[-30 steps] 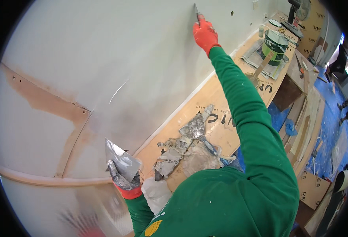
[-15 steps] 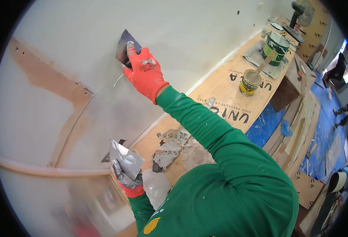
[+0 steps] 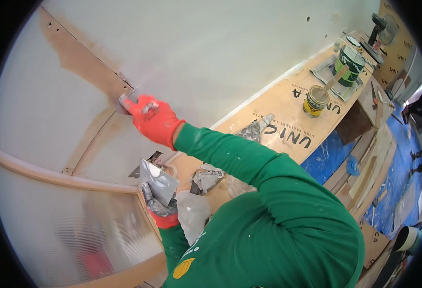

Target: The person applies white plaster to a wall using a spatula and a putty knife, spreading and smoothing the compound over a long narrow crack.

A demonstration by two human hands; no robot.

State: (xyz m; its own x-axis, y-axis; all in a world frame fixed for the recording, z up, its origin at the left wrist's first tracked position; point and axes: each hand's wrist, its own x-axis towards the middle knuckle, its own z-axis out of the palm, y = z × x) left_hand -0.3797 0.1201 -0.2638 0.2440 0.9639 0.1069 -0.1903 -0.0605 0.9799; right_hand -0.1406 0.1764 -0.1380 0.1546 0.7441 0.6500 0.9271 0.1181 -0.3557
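My right hand (image 3: 154, 121), in a red glove, is closed and pressed close to the white wall (image 3: 211, 57). Its fingertips meet the wall at the corner of a bare brown strip (image 3: 84, 57), by a seam and a small hole. The putty knife in that hand is mostly hidden behind the fingers. Lower down, my left hand (image 3: 160, 206), in a red glove with a dark, smeared palm, grips a shiny flat metal scraper (image 3: 159, 182) with its blade upward. Crumpled grey paper (image 3: 206, 180) lies on the bench just right of it.
Along the wall runs a wooden bench (image 3: 249, 103) holding a yellow-labelled tin (image 3: 316, 102) with a stick, a green-and-white bucket (image 3: 349, 65) and a fan (image 3: 386, 31). A wooden rail (image 3: 67, 178) edges a ribbed translucent panel (image 3: 100, 240). Blue sheeting (image 3: 388, 177) covers the floor.
My right hand has moved left and down along the wall to the brown strip's corner, and the knife blade has turned out of sight. My left hand still holds the scraper. The view has shifted slightly.
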